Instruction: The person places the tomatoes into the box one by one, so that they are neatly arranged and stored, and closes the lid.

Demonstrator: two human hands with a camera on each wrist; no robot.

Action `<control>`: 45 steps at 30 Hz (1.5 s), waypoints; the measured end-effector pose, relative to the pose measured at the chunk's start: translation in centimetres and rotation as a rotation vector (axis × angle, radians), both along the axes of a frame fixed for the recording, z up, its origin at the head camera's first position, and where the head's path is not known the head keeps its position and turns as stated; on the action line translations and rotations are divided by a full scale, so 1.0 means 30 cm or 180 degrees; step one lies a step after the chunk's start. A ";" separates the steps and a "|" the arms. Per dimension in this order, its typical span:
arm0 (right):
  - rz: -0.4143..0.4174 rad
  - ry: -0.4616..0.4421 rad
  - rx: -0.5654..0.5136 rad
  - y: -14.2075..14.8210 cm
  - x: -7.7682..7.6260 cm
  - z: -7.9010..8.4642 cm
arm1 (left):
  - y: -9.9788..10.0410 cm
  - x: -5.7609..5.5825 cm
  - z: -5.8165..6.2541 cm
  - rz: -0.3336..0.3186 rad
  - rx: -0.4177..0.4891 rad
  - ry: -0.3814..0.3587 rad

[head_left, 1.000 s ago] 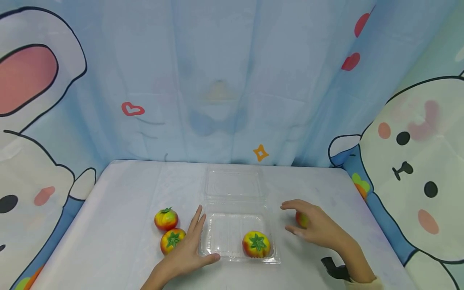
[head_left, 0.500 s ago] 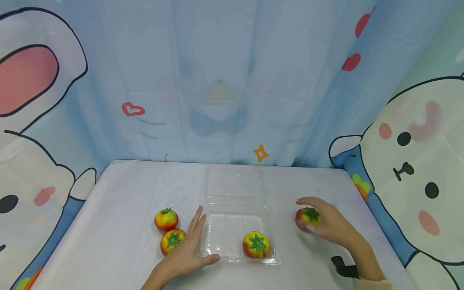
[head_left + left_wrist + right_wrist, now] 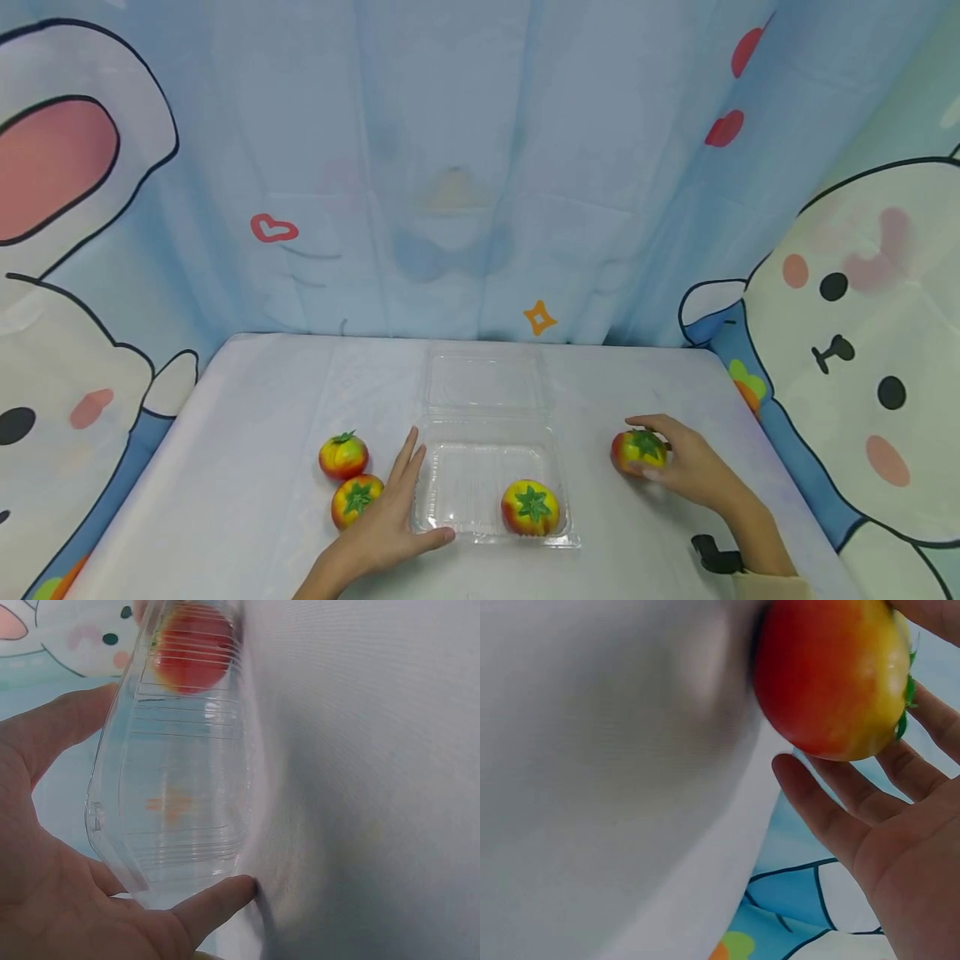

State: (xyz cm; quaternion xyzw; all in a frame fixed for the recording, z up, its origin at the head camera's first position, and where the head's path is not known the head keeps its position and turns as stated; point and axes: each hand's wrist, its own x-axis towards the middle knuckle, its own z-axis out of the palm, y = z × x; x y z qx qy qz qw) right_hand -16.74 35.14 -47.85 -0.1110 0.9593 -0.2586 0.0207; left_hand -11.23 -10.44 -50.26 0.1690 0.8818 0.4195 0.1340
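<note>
My left hand (image 3: pixel 378 521) spreads its fingers against the left side of a clear plastic clamshell box (image 3: pixel 480 483). In the left wrist view, the thumb and a finger lie along the wall of the box (image 3: pixel 172 765). One red-and-yellow tomato (image 3: pixel 531 507) with a green star-shaped calyx sits in the front right of the box. To the right of it, my right hand (image 3: pixel 693 467) holds another tomato (image 3: pixel 637 450), thumb in front and fingers behind. In the right wrist view this tomato (image 3: pixel 832 675) lies low at the white cloth, the little finger apart from it.
Two more tomatoes, one behind (image 3: pixel 343 455) and one in front (image 3: pixel 357 500), stand left of my left hand. The box's lid (image 3: pixel 483 379) lies folded back behind it. A white cloth covers the table (image 3: pixel 247 467); a blue cartoon curtain (image 3: pixel 450 167) hangs behind.
My right hand has moved right and closed around the right-hand tomato, which has turned so its green calyx shows and shifted slightly right. The left hand and the box have stayed put.
</note>
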 end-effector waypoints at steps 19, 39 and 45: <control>-0.0111 -0.0163 -0.0150 0.031 -0.002 -0.036 | 0.001 0.000 0.001 -0.0021 0.0035 0.0022; -0.0112 -0.0214 -0.0132 0.024 -0.012 -0.020 | 0.004 0.000 0.004 -0.0014 0.0038 -0.0069; -0.0037 -0.0052 -0.0148 0.001 -0.011 0.007 | 0.000 0.001 0.005 -0.0008 0.0053 -0.0071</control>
